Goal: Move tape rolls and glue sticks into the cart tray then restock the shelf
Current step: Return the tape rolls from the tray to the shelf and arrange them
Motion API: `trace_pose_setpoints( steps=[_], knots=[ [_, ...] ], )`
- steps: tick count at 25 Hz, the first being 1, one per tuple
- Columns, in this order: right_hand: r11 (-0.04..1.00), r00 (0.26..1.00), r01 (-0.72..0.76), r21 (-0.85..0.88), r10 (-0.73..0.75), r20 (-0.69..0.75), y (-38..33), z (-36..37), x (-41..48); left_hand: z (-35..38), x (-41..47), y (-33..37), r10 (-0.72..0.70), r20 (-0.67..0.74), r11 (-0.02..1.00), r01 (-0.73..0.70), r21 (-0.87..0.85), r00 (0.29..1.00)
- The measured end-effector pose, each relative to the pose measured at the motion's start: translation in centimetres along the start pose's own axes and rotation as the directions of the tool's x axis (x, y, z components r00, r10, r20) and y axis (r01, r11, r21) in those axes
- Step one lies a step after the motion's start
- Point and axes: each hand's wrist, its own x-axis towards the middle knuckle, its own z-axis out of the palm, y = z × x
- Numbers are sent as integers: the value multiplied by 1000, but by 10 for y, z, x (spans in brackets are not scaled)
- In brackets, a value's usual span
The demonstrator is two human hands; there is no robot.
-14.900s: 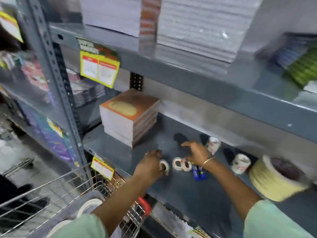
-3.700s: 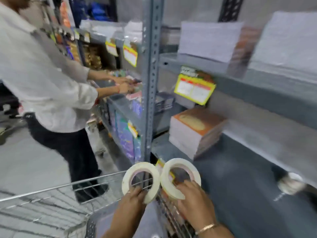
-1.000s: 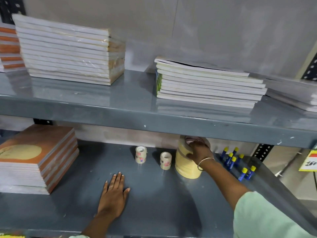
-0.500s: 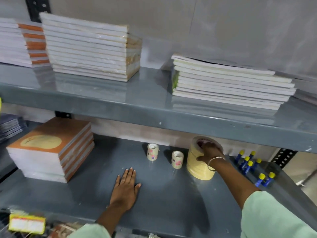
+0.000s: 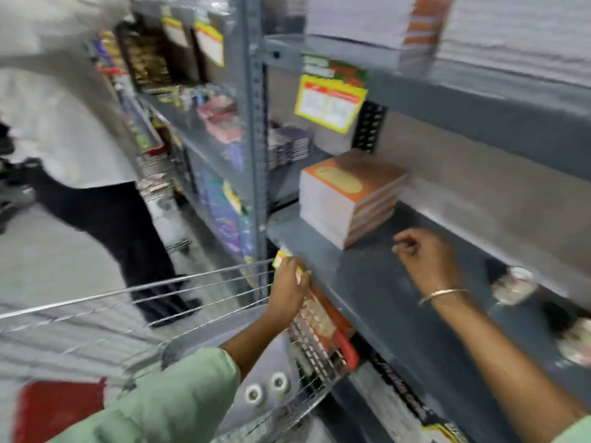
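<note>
Frame blurred. Left hand (image 5: 289, 290) curled on shelf (image 5: 377, 292) front edge; right hand (image 5: 427, 260) loosely fisted over shelf, empty. Two small tape rolls (image 5: 266, 387) in cart tray (image 5: 224, 334); others (image 5: 511, 284) at shelf's right.

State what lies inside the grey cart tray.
Two small tape rolls lie in the grey tray. The left sleeve covers much of the tray, so anything beneath it is hidden.

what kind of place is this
Most likely a stationery shop or its stockroom: grey metal shelving carries yellow price tags and stacked notebooks, and a wire shopping cart stands alongside with small tape rolls in its tray.
</note>
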Motion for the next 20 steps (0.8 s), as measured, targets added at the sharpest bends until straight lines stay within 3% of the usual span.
trace_pose_setpoints(
  steps=[3,6,9,12,14,15,16,17,20],
  knots=[
    [999,959,-4,50,-11,284,-34,105,-12,-45,-28,-79,-270,-103,961,275,37,957],
    [997,814,49,-58,-6,580,-44,196,-41,-54,-73,-158,-424,-55,894,427,132,904],
    [954,609,212,-213,42,792,-28,275,-78,-30,-112,-223,-469,-9,835,446,322,883],
    [861,432,374,-344,167,886,9,330,-114,10,-127,-259,-522,163,809,424,407,838],
    [806,486,443,-391,150,861,32,358,-136,36,-124,-271,-558,233,774,397,494,797],
    [782,406,458,-423,239,882,41,368,-144,46,-121,-273,-583,296,766,392,509,757],
    [798,412,402,-449,281,867,63,385,-152,57,-117,-276,-611,336,751,392,531,716],
    [817,501,377,-437,217,838,84,402,-160,66,-114,-278,-617,338,746,391,538,711],
    [799,477,409,-442,226,849,103,418,-169,89,-113,-287,-643,319,723,415,552,696]
  ],
)
